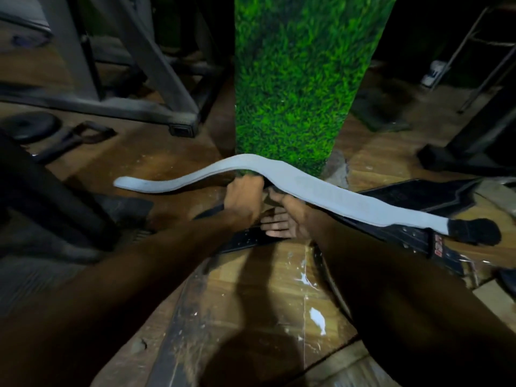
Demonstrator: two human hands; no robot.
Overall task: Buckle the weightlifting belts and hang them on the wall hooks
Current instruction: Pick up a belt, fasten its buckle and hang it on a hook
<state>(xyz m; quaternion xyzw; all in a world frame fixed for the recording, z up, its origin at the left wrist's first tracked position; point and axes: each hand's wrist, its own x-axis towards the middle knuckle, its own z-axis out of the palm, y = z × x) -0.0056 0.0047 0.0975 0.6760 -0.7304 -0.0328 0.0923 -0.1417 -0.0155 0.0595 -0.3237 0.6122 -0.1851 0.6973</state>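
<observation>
Both hands on the pale grey belt point(293, 180), lifted just in front of the green turf pillar point(293, 79). Left hand point(245, 199) curled round its middle, right hand point(284, 216) gripping from underneath, fingers partly hidden.

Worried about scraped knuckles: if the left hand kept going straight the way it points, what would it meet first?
Probably the grass-covered pillar. The left hand, gripping the grey belt, points up-frame toward its base; depth is hard to judge.

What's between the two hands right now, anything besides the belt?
Head view: the left hand and right hand sit almost together under the grey belt; only dark belt strap shows in the narrow gap.
</observation>
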